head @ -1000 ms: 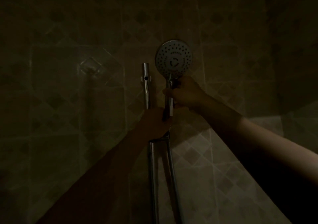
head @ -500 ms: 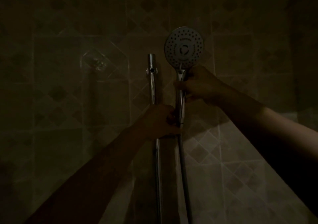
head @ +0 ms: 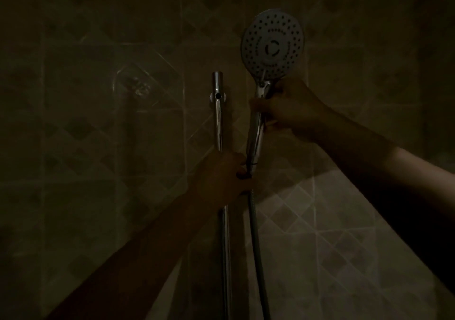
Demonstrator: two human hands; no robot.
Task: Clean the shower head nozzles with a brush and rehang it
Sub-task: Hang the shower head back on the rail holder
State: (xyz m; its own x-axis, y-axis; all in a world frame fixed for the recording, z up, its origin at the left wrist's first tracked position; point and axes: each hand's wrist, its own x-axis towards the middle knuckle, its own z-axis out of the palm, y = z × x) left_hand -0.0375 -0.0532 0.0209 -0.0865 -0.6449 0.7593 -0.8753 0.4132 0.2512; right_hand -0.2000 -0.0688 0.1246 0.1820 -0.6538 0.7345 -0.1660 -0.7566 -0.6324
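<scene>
The round shower head (head: 272,45) faces me, its dotted nozzle plate upright, on a chrome handle. My right hand (head: 289,109) is closed around the upper part of that handle. My left hand (head: 225,174) is wrapped around the vertical chrome rail (head: 217,113) where the handle's lower end meets it; the holder there is hidden under my fingers. The hose (head: 256,250) hangs straight down from the handle's base. No brush is visible.
The room is very dim. A patterned tiled wall (head: 320,221) stands behind the rail. A clear suction hook or holder (head: 138,87) sticks to the tiles left of the rail.
The shower head has risen and shifted right in my right hand. My left hand stays at the rail by the handle's lower end.
</scene>
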